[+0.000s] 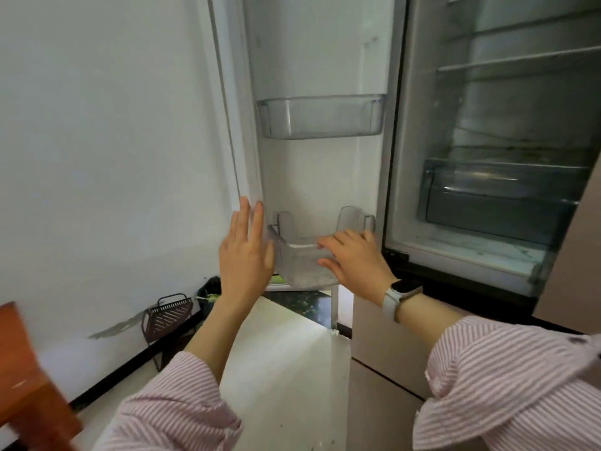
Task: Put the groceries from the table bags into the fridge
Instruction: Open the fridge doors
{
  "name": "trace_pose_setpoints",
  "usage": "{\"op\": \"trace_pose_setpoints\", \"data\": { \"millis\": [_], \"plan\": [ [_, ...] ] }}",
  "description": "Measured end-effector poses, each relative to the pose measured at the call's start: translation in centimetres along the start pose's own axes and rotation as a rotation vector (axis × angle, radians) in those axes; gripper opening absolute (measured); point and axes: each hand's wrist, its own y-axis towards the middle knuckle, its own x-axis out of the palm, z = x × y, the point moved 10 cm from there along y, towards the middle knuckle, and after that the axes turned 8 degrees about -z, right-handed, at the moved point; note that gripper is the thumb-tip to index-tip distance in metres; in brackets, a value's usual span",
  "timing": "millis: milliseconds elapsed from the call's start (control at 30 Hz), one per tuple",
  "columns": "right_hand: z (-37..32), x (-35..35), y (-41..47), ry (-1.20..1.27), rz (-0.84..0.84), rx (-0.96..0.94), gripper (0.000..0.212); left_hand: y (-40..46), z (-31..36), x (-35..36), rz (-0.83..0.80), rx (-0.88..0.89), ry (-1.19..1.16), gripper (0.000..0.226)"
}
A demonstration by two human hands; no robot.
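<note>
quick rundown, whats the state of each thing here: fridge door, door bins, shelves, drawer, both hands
white fridge door: swung open
upper clear plastic door bin: seated on the door, empty
lower clear plastic door bin: tilted, held between the hands, empty
glass fridge shelves: bare
clear crisper drawer: shut, looks empty
left hand: flat and open against the bin's left end
right hand: gripping the bin's right front edge

Clear plastic door bin (305,265) (cloudy, scuffed); glossy floor (279,369).

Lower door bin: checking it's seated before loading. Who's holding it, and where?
Right hand grips the lower door bin at its front right rim; left hand lies open against its left end.
</note>
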Motion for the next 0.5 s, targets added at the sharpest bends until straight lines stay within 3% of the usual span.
{"op": "trace_pose_setpoints", "data": {
  "millis": [100, 167, 300, 400, 500],
  "plan": [
    [-0.5, 1.0, 1.4, 0.037, -0.041, -0.018, 0.040, 0.9, -1.3, 0.3, -0.036, -0.101, -0.070, 0.055],
    [-0.4, 0.6, 1.2, 0.093, -0.011, -0.054, 0.043, 0.3, 0.1, -0.4, 0.026, -0.058, -0.126, 0.053],
    [3.4, -3.0, -3.2, 0.131, 0.270, -0.043, 0.036, -1.0, 6.7, -1.3, 0.165, 0.126, -0.265, 0.041],
    [9.6, -5.7, -7.4, -0.085, 0.285, 0.085, 0.035, -0.3, 13.5, -0.4, 0.181, 0.321, -0.272, 0.036],
    [17.2, -7.9, -10.8, -0.506, 0.050, 0.245, 0.029, 0.8, 20.6, 1.8, 0.109, 0.483, -0.311, 0.036]
  ]
}}
